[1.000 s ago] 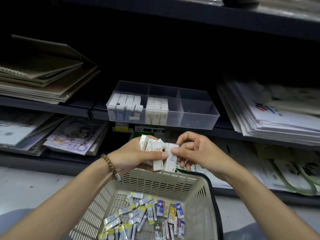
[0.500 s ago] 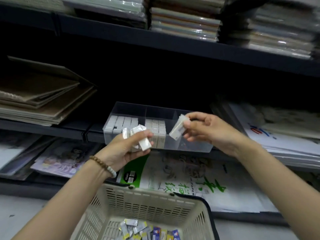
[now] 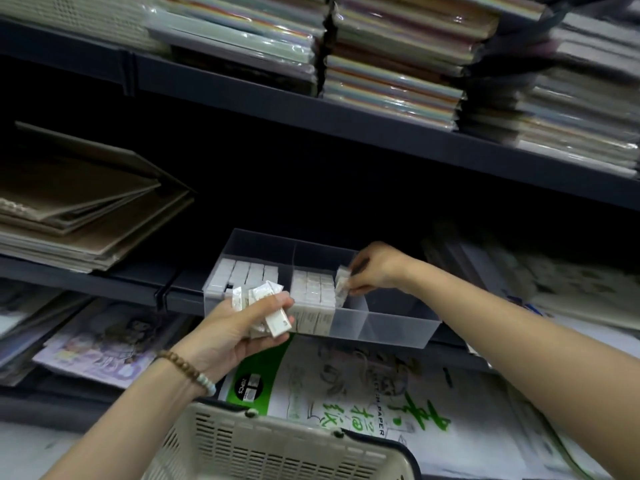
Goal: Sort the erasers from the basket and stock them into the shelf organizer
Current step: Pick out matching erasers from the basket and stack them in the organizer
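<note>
In the organizer (image 3: 398, 332) we see the right bay open; erasers (image 3: 313, 289) fill left and middle fronts; shelf (image 3: 346, 123) well above.

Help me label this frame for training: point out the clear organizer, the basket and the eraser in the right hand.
clear organizer (image 3: 398, 329), head view, bare front wall of right compartment.
basket (image 3: 277, 423), head view, top rim.
eraser (image 3: 342, 283), head view, its wrapped face.

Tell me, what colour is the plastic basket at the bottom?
Beige: the slotted plastic basket shows best in the head view.
</note>
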`<state>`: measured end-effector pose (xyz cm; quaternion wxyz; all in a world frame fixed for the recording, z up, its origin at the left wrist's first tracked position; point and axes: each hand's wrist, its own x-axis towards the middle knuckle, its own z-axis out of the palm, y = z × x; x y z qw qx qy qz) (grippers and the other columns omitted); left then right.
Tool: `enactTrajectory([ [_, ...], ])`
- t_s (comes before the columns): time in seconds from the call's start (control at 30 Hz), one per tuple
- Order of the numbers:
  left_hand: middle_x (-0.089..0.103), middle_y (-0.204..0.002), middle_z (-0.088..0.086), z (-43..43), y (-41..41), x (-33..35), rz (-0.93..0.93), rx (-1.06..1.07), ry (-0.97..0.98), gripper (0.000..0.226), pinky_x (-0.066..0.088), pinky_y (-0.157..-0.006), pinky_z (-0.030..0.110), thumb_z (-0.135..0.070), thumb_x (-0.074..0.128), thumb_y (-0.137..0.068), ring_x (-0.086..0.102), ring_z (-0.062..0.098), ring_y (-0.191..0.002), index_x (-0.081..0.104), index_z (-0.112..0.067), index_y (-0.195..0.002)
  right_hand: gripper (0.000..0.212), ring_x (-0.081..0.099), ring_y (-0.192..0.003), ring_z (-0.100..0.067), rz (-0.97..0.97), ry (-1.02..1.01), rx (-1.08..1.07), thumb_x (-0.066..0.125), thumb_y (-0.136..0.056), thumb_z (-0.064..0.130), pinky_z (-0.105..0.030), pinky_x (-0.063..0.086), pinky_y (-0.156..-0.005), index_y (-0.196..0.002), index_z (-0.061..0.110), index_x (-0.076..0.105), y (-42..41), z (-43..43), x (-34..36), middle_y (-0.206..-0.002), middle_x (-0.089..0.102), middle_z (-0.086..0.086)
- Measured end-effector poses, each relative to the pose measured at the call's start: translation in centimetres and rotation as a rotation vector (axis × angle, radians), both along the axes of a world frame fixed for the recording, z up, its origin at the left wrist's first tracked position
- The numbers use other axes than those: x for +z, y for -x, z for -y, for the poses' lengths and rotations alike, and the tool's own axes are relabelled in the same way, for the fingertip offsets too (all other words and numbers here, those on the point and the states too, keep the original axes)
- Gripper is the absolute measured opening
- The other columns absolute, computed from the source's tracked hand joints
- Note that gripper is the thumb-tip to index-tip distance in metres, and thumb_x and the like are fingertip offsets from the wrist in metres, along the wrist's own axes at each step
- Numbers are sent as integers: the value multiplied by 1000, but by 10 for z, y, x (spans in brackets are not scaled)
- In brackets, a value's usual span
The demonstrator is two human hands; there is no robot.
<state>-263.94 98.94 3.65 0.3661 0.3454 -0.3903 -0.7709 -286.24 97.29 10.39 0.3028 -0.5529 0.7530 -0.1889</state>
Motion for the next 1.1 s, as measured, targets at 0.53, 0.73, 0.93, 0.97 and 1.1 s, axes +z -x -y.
enactTrajectory([
  [0.53,75,-86,7,-16,5,0,23,-91,-17,60,56,-56,24,-27,80,-53,72,19,-78,62,0,-104,27,69,-79,-24,-89,-58,-148,65,-85,2,-35,55,-87,-109,-10,64,-10,6,-4,-89,71,-17],
  [0.73,74,-78,3,-22,10,-8,107,-133,-9,60,55,-52,22,-39,82,-47,72,17,-77,67,-4,-93,31,65,-78,-22,3,59,-120,68,-83,3,-29,56,-78,-112,-7,62,-6,-11,2,-106,67,-24],
  [0.93,74,-91,8,-26,15,-13,41,-134,-89,58,56,-55,23,-36,75,-59,72,21,-82,61,-5,-106,16,70,-79,-12,357,282,5,70,-83,15,-22,58,-66,-99,13,67,-22,-66,-12,-92,73,-7],
  [0.97,74,-94,11,-26,15,-14,21,-140,-117,58,57,-58,24,-34,74,-62,72,22,-85,60,-3,-108,15,70,-82,-12,418,264,34,70,-83,17,-21,57,-67,-97,16,68,-27,-78,-20,-93,73,-4],
  [1.1,71,-101,20,-28,16,-21,-52,-200,-181,51,57,-62,27,-27,68,-71,71,26,-89,59,3,-111,20,65,-79,-11,565,185,71,68,-83,20,-20,54,-71,-103,17,66,-40,-108,-55,-91,69,2],
])
